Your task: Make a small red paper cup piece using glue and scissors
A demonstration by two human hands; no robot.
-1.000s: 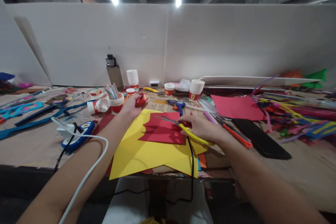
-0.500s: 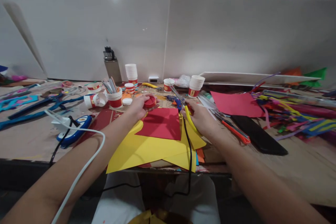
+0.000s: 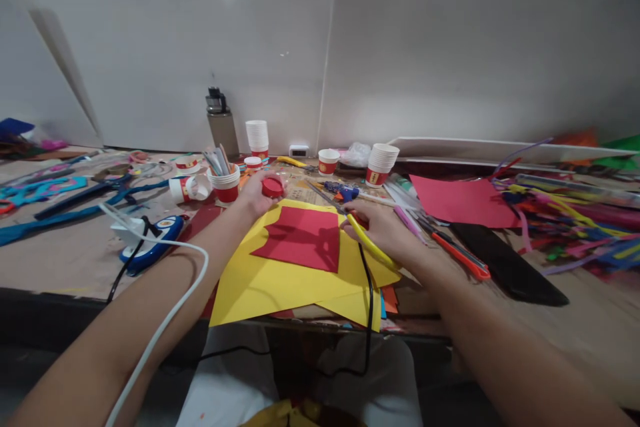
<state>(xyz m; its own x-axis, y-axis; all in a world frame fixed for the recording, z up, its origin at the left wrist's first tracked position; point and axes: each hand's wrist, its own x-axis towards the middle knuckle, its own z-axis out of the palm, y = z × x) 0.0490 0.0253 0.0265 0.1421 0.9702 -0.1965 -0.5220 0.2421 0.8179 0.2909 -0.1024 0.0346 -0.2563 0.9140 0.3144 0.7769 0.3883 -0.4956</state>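
a round red piece (image 3: 273, 187) is held in the curled fingers of the left hand (image 3: 259, 195), near the far edge of the yellow sheets (image 3: 250, 287). yellow-handled scissors (image 3: 375, 247) are gripped by the right hand (image 3: 373, 223), its fingers bent about the handles and the blades pointed toward the far edge of the bench (image 3: 595, 320). between the hands, a piece of red paper (image 3: 303, 239) with a scalloped left side is laid on the yellow sheets, which are spread at the bench's near edge. just left of the left hand, a white-and-red paper cup (image 3: 226, 188) is filled with thin sticks (image 3: 217, 161), stood upright in a bunch. beside it a tipped cup (image 3: 183, 190) is seen on its side. along the far edge, a tall stack of cups (image 3: 257, 139) is placed right of a bottle (image 3: 223, 131), whose contents cannot be told. farther right, a single upright cup (image 3: 329, 163) is set near a second stack (image 3: 383, 165), cup nested in cup; whether anything is held in the single one cannot be told.
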